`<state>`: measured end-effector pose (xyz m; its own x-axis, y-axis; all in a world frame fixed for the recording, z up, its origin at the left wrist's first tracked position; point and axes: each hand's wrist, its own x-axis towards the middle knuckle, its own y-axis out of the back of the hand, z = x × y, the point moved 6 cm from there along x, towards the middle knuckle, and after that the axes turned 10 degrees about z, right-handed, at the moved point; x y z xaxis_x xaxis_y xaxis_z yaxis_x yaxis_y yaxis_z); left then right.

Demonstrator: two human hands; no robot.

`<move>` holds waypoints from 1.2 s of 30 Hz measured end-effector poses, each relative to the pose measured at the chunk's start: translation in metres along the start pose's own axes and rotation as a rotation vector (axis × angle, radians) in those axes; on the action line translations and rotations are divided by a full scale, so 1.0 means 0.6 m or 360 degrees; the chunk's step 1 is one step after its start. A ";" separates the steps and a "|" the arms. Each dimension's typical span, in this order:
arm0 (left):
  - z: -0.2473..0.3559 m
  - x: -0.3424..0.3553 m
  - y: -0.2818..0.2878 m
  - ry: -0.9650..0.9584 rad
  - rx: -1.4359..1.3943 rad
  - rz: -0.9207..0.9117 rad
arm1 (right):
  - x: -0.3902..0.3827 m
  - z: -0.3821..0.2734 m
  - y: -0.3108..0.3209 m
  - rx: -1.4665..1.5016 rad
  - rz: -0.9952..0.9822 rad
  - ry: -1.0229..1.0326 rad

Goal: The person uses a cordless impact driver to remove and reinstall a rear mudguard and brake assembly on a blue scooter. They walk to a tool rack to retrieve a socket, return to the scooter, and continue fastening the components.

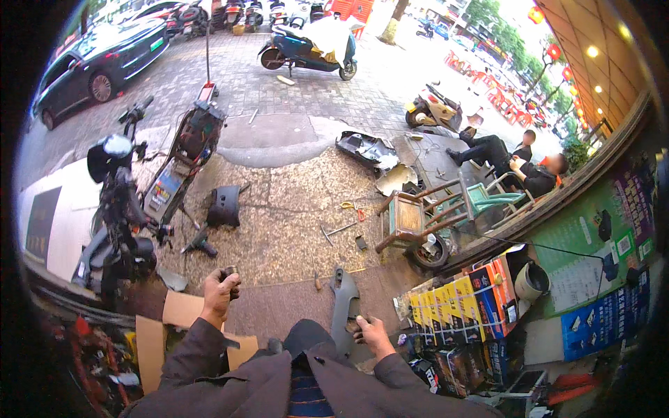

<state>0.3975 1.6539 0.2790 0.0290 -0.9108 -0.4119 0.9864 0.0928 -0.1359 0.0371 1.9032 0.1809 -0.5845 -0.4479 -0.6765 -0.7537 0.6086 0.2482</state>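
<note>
My left hand (pixel 220 292) is raised over the floor above an open cardboard box (pixel 152 352). Its fingers are pinched together, with a small brownish thing at the tips that is too small to name. Low in front of me, my right hand (pixel 375 336) is held with curled fingers beside a long grey plastic panel (pixel 341 310). Something small and dark shows at those fingertips; I cannot make out what it is. The panel stretches away from me, with a hole near its far end. Whether my right hand touches it, I cannot tell.
Left stands a partly stripped scooter (pixel 167 184), with a cordless drill (pixel 201 245) and black cover (pixel 224 206) nearby. A T-handle wrench (pixel 339 230) and scissors (pixel 347 205) lie ahead. Right are a wooden stool (pixel 405 216), stacked boxes (pixel 463 303) and two seated people (pixel 536 177).
</note>
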 end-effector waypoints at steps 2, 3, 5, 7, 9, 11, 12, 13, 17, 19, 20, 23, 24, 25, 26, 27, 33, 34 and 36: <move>0.023 0.067 -0.045 0.0021 0.0024 0.0002 | 0.056 -0.036 -0.013 -0.0015 0.0035 -0.0053; 0.028 0.104 -0.066 0.0028 0.0012 0.0003 | 0.088 -0.056 -0.025 0.0014 0.0029 -0.0053; 0.032 0.176 -0.094 0.0031 0.0071 0.0049 | 0.166 -0.105 -0.060 0.0048 0.0033 -0.0046; 0.036 0.253 -0.121 0.0077 0.0021 0.0104 | 0.251 -0.175 -0.105 0.0147 -0.0020 -0.0061; 0.050 0.324 -0.141 0.0113 -0.0010 0.0202 | 0.332 -0.270 -0.145 0.0036 -0.0072 0.0027; 0.066 0.388 -0.166 0.0150 -0.0078 0.0315 | 0.402 -0.382 -0.189 -0.0068 -0.0122 0.0202; 0.082 0.420 -0.177 0.0157 -0.0115 0.0346 | 0.433 -0.437 -0.212 -0.0210 -0.0080 0.0219; 0.096 0.455 -0.192 0.0209 -0.0112 0.0406 | 0.456 -0.497 -0.239 -0.0202 -0.0171 0.0295; 0.163 0.592 -0.258 0.0059 -0.0105 0.0395 | 0.555 -0.717 -0.342 -0.0144 -0.0338 0.0390; 0.170 0.682 -0.296 0.0102 -0.0131 0.0393 | 0.618 -0.795 -0.381 -0.0169 -0.0261 0.0464; 0.173 0.729 -0.305 0.0102 -0.0173 0.0421 | 0.654 -0.825 -0.414 -0.0199 -0.0255 0.0479; 0.175 0.899 -0.352 0.0262 -0.0212 0.0317 | 0.754 -0.885 -0.456 -0.0201 -0.0194 0.0462; 0.183 0.956 -0.370 0.0273 -0.0129 0.0399 | 0.784 -0.899 -0.462 -0.0257 -0.0121 0.0401; 0.200 1.011 -0.390 0.0248 -0.0135 0.0360 | 0.806 -0.909 -0.466 -0.0268 -0.0090 0.0347; 0.221 1.063 -0.413 0.0264 -0.0145 0.0340 | 0.830 -0.921 -0.461 -0.0339 0.0015 0.0220; 0.250 1.113 -0.436 0.0257 -0.0131 0.0297 | 0.852 -0.941 -0.466 -0.0310 0.0031 0.0191; 0.438 1.365 -0.589 0.0086 -0.0171 0.0006 | 0.977 -1.057 -0.498 -0.0207 0.0213 -0.0033; 0.454 1.408 -0.608 0.0071 -0.0079 0.0035 | 1.007 -1.075 -0.512 -0.0202 0.0279 -0.0047; 0.477 1.494 -0.634 0.0035 0.0068 0.0126 | 1.081 -1.117 -0.554 -0.0312 0.0275 -0.0089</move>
<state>0.0949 0.6868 0.2192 0.1040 -0.8921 -0.4397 0.9872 0.1464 -0.0636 -0.2932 0.9713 0.1245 -0.6962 -0.3080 -0.6484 -0.6910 0.5320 0.4893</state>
